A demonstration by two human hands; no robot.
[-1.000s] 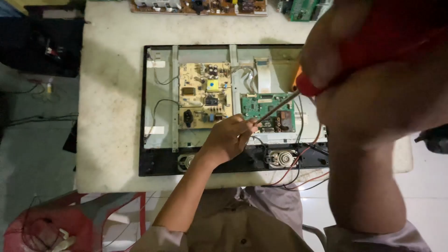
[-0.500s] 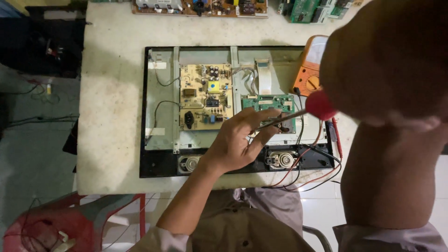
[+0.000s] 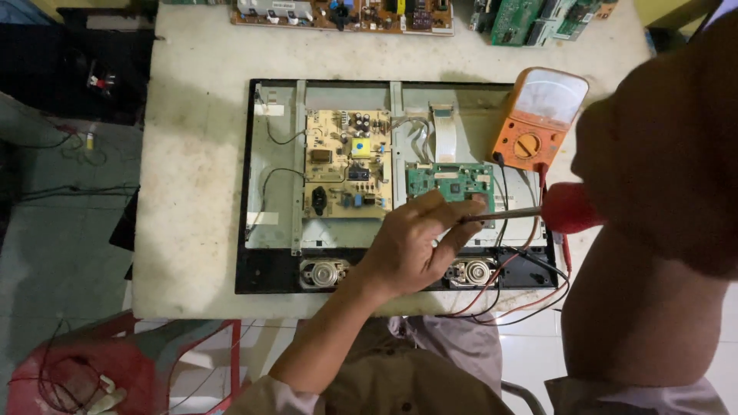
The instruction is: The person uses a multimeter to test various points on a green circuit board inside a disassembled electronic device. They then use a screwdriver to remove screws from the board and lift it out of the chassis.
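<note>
The left hand (image 3: 419, 246) pinches the metal shaft of the screwdriver (image 3: 530, 211), fingers curled round its tip over the green board (image 3: 450, 180). The right hand (image 3: 661, 161), at 3 o'clock, is wrapped shut on the red handle — blurred. The meter (image 3: 538, 115) sits at 1 o'clock.

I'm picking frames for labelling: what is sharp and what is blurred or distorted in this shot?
Head view: the green circuit board, orange multimeter and left hand are sharp under even light; the right hand looms oversized and soft close to the lens, and the red screwdriver handle is slightly blurred.
</note>
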